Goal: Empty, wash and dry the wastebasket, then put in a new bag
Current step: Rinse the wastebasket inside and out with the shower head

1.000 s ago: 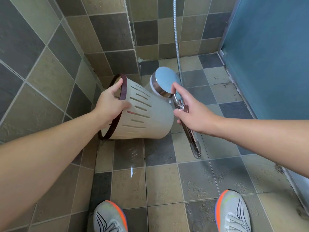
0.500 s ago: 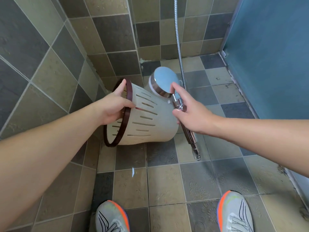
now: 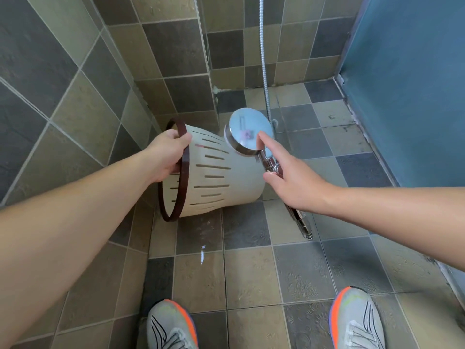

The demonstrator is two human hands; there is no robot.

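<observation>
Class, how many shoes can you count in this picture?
2. The left shoe is at the bottom centre; the right shoe is at the bottom right. Both are cut off by the frame edge.

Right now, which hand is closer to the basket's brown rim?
Left. The left hand grips the brown rim itself, while the right hand holds the shower head beyond the basket's far, closed end.

No text, label, brand, number or sign can be read anywhere here. The round face of the shower head [image 3: 247,132] carries a small pinkish smudge, too blurred to tell whether it is a mark or a reflection, and the dark curved lines on the two shoes [image 3: 357,321] form a pattern, not letters
</observation>
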